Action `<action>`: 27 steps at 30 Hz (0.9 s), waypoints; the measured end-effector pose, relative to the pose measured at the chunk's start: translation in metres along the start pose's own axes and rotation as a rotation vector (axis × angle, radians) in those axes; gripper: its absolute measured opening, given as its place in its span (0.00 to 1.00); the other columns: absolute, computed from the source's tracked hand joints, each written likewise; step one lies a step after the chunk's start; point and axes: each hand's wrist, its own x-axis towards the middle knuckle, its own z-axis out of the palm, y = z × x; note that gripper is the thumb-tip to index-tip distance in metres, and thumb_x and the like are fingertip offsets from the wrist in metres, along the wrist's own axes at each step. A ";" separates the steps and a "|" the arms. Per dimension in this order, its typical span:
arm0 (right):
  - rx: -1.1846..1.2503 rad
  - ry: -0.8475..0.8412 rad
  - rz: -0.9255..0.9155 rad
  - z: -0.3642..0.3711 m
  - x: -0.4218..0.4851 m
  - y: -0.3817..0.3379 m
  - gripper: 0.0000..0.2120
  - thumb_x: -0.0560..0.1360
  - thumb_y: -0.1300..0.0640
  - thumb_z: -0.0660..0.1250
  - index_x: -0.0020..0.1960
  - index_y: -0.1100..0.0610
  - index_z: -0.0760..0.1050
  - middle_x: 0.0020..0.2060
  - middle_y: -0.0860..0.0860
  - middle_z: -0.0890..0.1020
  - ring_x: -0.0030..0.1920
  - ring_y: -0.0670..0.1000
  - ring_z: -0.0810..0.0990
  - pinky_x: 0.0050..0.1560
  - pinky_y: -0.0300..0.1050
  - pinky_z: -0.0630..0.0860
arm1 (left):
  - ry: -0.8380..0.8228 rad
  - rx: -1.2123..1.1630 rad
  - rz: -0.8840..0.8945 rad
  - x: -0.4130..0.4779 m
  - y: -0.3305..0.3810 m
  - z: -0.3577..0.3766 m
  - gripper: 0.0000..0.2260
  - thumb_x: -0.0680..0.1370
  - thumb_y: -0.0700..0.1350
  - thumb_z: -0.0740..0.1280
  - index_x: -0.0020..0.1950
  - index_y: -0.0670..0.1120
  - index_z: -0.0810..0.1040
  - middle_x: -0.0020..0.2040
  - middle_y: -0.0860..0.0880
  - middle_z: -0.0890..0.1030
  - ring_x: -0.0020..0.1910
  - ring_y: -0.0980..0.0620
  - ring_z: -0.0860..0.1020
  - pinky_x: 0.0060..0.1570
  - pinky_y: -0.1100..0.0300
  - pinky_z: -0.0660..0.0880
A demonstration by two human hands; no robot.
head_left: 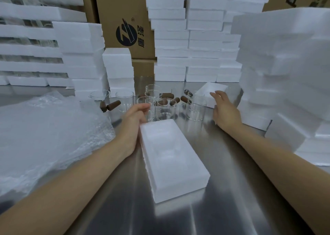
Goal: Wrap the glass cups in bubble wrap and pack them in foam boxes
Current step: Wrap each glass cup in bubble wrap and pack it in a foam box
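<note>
A white foam box (171, 159) lies closed on the steel table (223, 190) in front of me. My left hand (135, 117) rests against its far left corner, fingers loosely curled, holding nothing. My right hand (225, 108) hovers open beside a tilted foam piece (212, 93) at the right, fingertips near its edge. Several clear glass cups (165, 108) stand upright between my hands, with brown wooden handles (113, 105) scattered among them. A pile of bubble wrap (46, 131) lies at the left.
Tall stacks of white foam boxes stand at the left (80, 56), the back (189, 38) and the right (285, 74). Cardboard cartons (123, 20) rise behind them. Bare table surface shows near me.
</note>
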 end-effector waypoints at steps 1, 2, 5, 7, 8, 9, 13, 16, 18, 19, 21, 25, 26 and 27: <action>-0.039 -0.029 0.022 0.006 0.009 0.002 0.26 0.78 0.64 0.55 0.75 0.54 0.59 0.75 0.51 0.60 0.62 0.62 0.73 0.54 0.56 0.74 | -0.025 0.022 -0.006 -0.001 0.000 0.000 0.21 0.70 0.30 0.55 0.50 0.49 0.80 0.55 0.51 0.79 0.58 0.56 0.75 0.48 0.63 0.72; -0.063 -0.051 0.036 0.011 0.016 0.003 0.26 0.79 0.63 0.55 0.76 0.54 0.57 0.74 0.51 0.61 0.61 0.62 0.74 0.53 0.55 0.73 | -0.043 0.041 -0.016 -0.002 0.000 0.000 0.21 0.70 0.29 0.55 0.50 0.50 0.80 0.57 0.50 0.78 0.60 0.56 0.74 0.53 0.60 0.72; -0.095 -0.073 0.058 0.019 0.026 0.005 0.25 0.80 0.59 0.55 0.76 0.55 0.57 0.68 0.56 0.67 0.59 0.63 0.74 0.51 0.54 0.72 | -0.058 0.072 -0.019 0.000 -0.001 -0.001 0.23 0.69 0.28 0.55 0.51 0.50 0.80 0.58 0.51 0.78 0.62 0.57 0.73 0.61 0.55 0.70; -0.087 -0.024 0.064 0.019 0.027 0.004 0.23 0.80 0.60 0.56 0.74 0.57 0.60 0.65 0.59 0.69 0.57 0.65 0.74 0.51 0.56 0.72 | -0.066 0.070 -0.011 0.002 -0.001 -0.002 0.24 0.69 0.27 0.55 0.51 0.50 0.80 0.57 0.53 0.78 0.63 0.58 0.72 0.60 0.56 0.71; -0.072 0.018 0.066 0.018 0.026 0.003 0.22 0.80 0.61 0.57 0.73 0.59 0.62 0.64 0.60 0.69 0.56 0.66 0.74 0.51 0.57 0.72 | -0.072 0.082 -0.005 0.003 -0.001 -0.002 0.23 0.70 0.27 0.56 0.51 0.51 0.80 0.57 0.54 0.78 0.62 0.59 0.72 0.58 0.58 0.71; -0.035 0.070 0.069 0.017 0.025 0.002 0.21 0.80 0.62 0.57 0.72 0.60 0.63 0.64 0.61 0.69 0.55 0.67 0.74 0.52 0.57 0.72 | -0.074 0.109 0.008 0.004 -0.001 -0.003 0.23 0.71 0.27 0.57 0.51 0.52 0.79 0.57 0.55 0.78 0.61 0.61 0.73 0.55 0.61 0.71; 0.205 0.246 0.072 0.012 0.018 -0.001 0.16 0.80 0.62 0.58 0.67 0.64 0.67 0.60 0.61 0.71 0.47 0.65 0.78 0.52 0.57 0.74 | -0.041 0.146 0.051 0.006 -0.006 -0.005 0.19 0.75 0.30 0.62 0.51 0.53 0.79 0.55 0.53 0.78 0.55 0.58 0.76 0.49 0.64 0.72; 0.353 0.248 0.063 0.009 0.012 -0.007 0.12 0.80 0.60 0.57 0.63 0.61 0.66 0.53 0.58 0.75 0.35 0.58 0.80 0.45 0.54 0.77 | -0.021 0.129 0.048 0.005 -0.008 -0.005 0.13 0.78 0.35 0.64 0.52 0.52 0.80 0.55 0.48 0.79 0.53 0.51 0.77 0.55 0.58 0.74; 0.411 0.244 0.008 0.007 0.007 -0.010 0.09 0.81 0.59 0.56 0.60 0.59 0.65 0.49 0.55 0.75 0.31 0.54 0.78 0.42 0.52 0.77 | -0.025 0.089 0.018 0.004 -0.004 -0.004 0.13 0.76 0.36 0.63 0.51 0.52 0.80 0.54 0.49 0.79 0.56 0.50 0.76 0.53 0.58 0.73; 0.423 0.238 -0.022 0.006 0.005 -0.011 0.08 0.81 0.59 0.56 0.60 0.59 0.66 0.47 0.53 0.75 0.30 0.52 0.78 0.42 0.51 0.77 | -0.038 0.064 -0.004 0.002 -0.002 -0.003 0.14 0.74 0.36 0.62 0.51 0.52 0.80 0.55 0.49 0.78 0.59 0.50 0.75 0.54 0.58 0.72; 0.426 0.221 -0.067 0.005 -0.002 -0.014 0.09 0.81 0.58 0.57 0.60 0.57 0.66 0.43 0.50 0.76 0.31 0.51 0.78 0.42 0.48 0.75 | -0.071 0.059 -0.035 -0.004 0.003 -0.001 0.20 0.65 0.37 0.60 0.51 0.53 0.80 0.60 0.48 0.74 0.64 0.49 0.71 0.62 0.52 0.71; 0.468 0.291 -0.105 -0.003 -0.024 -0.019 0.11 0.79 0.58 0.59 0.61 0.56 0.68 0.38 0.47 0.75 0.32 0.48 0.74 0.40 0.45 0.70 | -0.126 0.147 0.031 -0.010 0.005 -0.002 0.24 0.71 0.29 0.61 0.53 0.57 0.78 0.68 0.47 0.69 0.68 0.52 0.66 0.67 0.51 0.68; 0.485 0.329 -0.110 -0.007 -0.031 -0.020 0.10 0.78 0.58 0.60 0.60 0.55 0.69 0.35 0.46 0.75 0.31 0.45 0.73 0.39 0.44 0.69 | -0.119 0.178 0.064 -0.010 0.005 -0.002 0.24 0.73 0.28 0.61 0.53 0.57 0.78 0.67 0.49 0.70 0.68 0.52 0.67 0.66 0.53 0.70; 0.496 0.360 -0.119 -0.012 -0.040 -0.021 0.10 0.77 0.57 0.61 0.58 0.53 0.69 0.33 0.45 0.74 0.30 0.44 0.73 0.37 0.42 0.67 | -0.093 0.230 0.110 -0.011 0.005 -0.002 0.22 0.75 0.29 0.62 0.53 0.57 0.77 0.66 0.51 0.71 0.67 0.53 0.68 0.65 0.57 0.70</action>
